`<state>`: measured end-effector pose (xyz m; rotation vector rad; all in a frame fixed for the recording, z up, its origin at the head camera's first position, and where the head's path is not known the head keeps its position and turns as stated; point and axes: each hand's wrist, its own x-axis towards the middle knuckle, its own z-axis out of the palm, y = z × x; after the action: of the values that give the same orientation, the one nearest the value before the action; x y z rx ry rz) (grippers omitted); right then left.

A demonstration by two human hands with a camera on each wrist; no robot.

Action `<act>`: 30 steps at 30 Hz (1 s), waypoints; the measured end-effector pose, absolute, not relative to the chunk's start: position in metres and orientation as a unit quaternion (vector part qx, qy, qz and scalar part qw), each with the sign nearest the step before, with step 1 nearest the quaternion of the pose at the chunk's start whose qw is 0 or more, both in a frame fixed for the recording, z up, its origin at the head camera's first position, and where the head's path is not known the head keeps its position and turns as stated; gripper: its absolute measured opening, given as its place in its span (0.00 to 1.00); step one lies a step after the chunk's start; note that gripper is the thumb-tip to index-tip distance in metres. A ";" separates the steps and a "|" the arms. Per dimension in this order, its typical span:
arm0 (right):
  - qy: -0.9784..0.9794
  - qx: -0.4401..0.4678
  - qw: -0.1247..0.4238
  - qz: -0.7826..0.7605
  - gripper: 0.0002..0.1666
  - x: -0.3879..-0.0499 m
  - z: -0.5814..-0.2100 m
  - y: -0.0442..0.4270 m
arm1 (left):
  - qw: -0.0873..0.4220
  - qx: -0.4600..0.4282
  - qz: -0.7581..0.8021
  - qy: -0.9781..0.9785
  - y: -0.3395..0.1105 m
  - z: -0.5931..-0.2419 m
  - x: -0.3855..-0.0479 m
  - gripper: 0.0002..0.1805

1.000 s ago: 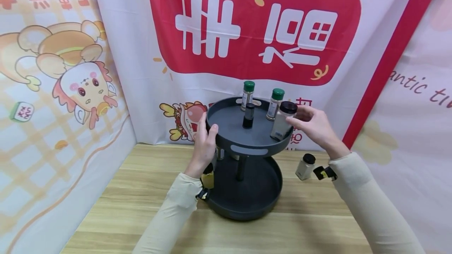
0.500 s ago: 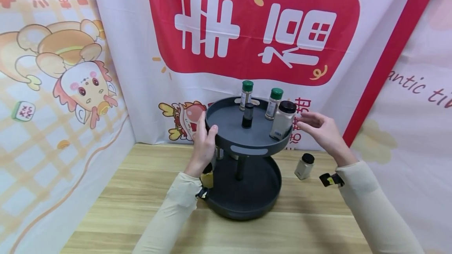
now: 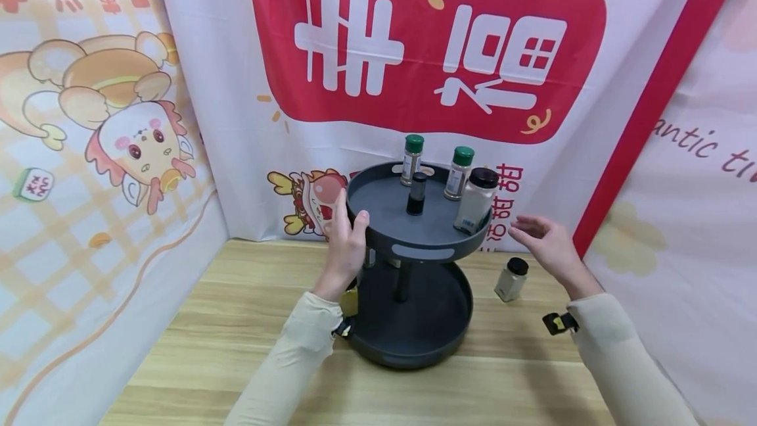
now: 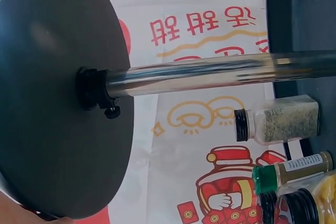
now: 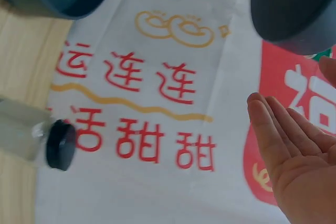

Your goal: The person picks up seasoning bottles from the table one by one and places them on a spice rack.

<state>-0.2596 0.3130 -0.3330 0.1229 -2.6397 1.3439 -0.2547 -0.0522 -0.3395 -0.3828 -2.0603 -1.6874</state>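
My left hand (image 3: 345, 248) rests against the left side of the upper tray of a dark grey two-tier turntable (image 3: 427, 254), thumb and fingers at its rim. On this tray stand two green-capped spice bottles (image 3: 411, 162) at the back, a small black-capped bottle (image 3: 416, 194), and a larger black-capped spice jar (image 3: 475, 206) by the right rim. My right hand (image 3: 550, 248) is in the air right of the tray, apart from it, holding nothing. Beneath it, to the left, another black-capped jar (image 3: 511, 279) stands on the table.
Several bottles, among them a spice jar (image 4: 289, 120) and a green-capped bottle (image 4: 294, 170), stand on the lower tray (image 3: 408, 354). A metal post (image 4: 199, 76) joins the tiers. Printed cloth (image 3: 225, 150) hangs behind the wooden table (image 3: 236, 321).
My right hand has let go of the larger spice jar and moved right and down, away from the tray. The jar stays by the rim. My left hand has hardly moved.
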 end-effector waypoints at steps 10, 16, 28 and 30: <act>-0.909 0.024 0.103 0.404 0.41 -0.263 -0.364 0.327 | 0.229 -0.137 -0.602 -0.753 -0.051 -0.339 -0.250 0.38; -0.921 0.011 0.080 0.380 0.45 -0.267 -0.385 0.337 | 0.229 -0.131 -0.599 -0.756 -0.049 -0.339 -0.248 0.39; -0.927 -0.008 0.117 0.357 0.35 -0.272 -0.417 0.354 | 0.235 -0.114 -0.605 -0.752 -0.043 -0.338 -0.241 0.40; -0.927 -0.016 0.112 0.359 0.35 -0.272 -0.421 0.356 | 0.236 -0.114 -0.607 -0.750 -0.042 -0.337 -0.240 0.40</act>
<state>-0.2723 0.3561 -0.4208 -0.0475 -2.7195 1.0529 -0.2397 -0.0420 -0.3369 -0.3123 -2.0579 -1.6632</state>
